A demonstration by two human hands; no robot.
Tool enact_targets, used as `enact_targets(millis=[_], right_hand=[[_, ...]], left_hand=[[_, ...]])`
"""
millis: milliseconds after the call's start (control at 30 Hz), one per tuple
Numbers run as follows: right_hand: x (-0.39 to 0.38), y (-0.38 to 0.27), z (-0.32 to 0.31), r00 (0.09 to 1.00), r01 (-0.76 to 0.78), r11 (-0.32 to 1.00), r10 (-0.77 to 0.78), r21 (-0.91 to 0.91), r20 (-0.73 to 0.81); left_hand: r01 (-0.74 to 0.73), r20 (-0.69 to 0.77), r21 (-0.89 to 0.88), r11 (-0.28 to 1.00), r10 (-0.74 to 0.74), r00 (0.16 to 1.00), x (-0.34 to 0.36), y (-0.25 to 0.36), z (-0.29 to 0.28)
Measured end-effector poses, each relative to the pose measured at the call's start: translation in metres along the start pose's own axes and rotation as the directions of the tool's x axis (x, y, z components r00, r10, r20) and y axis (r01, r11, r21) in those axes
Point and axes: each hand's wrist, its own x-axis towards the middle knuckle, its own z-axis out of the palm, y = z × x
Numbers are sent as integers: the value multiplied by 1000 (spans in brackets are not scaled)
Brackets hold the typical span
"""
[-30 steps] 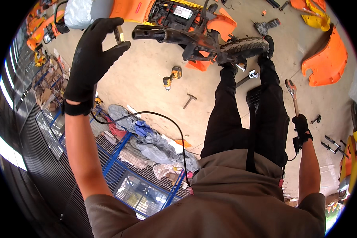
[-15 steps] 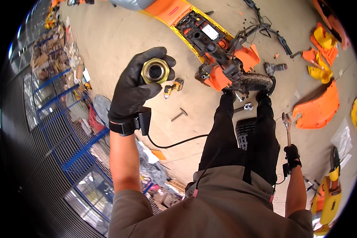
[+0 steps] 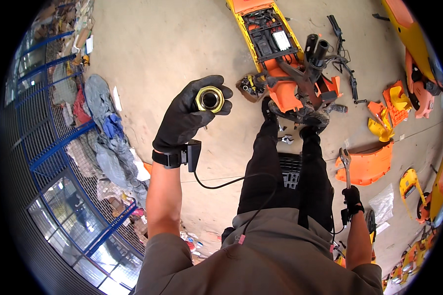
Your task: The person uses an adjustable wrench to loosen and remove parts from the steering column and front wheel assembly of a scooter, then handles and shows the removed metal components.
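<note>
My left hand (image 3: 182, 118), in a black glove, is raised on the left with its fingers curled around a brass-coloured hexagonal ring nut (image 3: 200, 101). The nut's dark round opening faces up at me. Low on the right, my gloved right hand (image 3: 352, 197) grips a metal wrench (image 3: 348, 176) by its handle, jaw end pointing away. Beyond my feet stands a partly stripped electric scooter (image 3: 283, 96) with orange and yellow body parts. Its bare steering tube (image 3: 320, 54) sticks up, and the front tyre (image 3: 314, 118) lies close to my shoes.
Another wrench (image 3: 287, 139) lies between my feet, near a black crate (image 3: 290, 169). A box of small parts (image 3: 251, 88) sits beside the scooter. Detached handlebars (image 3: 347, 64) and orange panels (image 3: 366, 164) lie on the right. Blue metal racks (image 3: 59, 142) and grey sheeting (image 3: 108, 152) line the left.
My view has shifted, and the scooter now appears farther right. My left hand, still holding the ring nut, sits farther right and lower in the picture. The right hand keeps the wrench.
</note>
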Motion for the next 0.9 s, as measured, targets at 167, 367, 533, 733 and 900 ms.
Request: enact_targets(millis=[167,367,533,733,900], right_hand=[[-12,-27,5,999,-31,999,30,-24,-24],[-17,-41,20,998,11,977,-23,-213,-53],[-31,-67,26,989,107,932,-134,-348,-55],[-12,-45,5,919,316,795,-393,-517,-42],[-74,-95,-13,960,230,940,-262,-250,-100]], left_hand=[[-28,-7,-34,999,28,1000,1,-8,-35],[-27,1,27,999,27,1000,-2,-3,-70],[-104,-41,27,994,105,994,-26,13,-74],[-323,-36,-58,945,321,946,-62,83,-18],[-584,-32,-266,767,599,800,-91,121,43]])
